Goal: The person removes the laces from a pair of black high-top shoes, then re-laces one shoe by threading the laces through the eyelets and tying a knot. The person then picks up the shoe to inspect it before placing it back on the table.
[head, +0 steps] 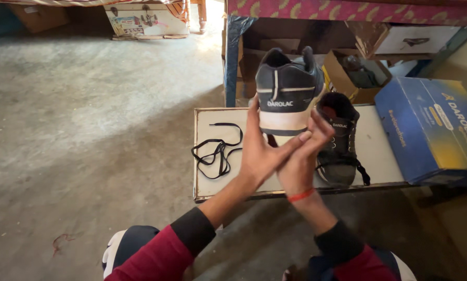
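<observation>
I hold a dark grey shoe (287,91) with a white sole up in front of me, heel toward me, above a low white table (379,151). My left hand (262,148) grips it from the left and underneath, thumb against the sole. From below on the right, my right hand (303,156) supports it, fingers on the sole's edge; a red band circles that wrist. The matching shoe (338,140) stands on the table just right of my hands, laced. A loose black shoelace (217,151) lies on the table's left part.
A blue and yellow shoebox (433,132) rests on the table's right end. Behind stand open cardboard boxes (355,75) under a bench with a patterned cloth (348,9). Bare concrete floor (88,130) spreads to the left. My knees show at the bottom edge.
</observation>
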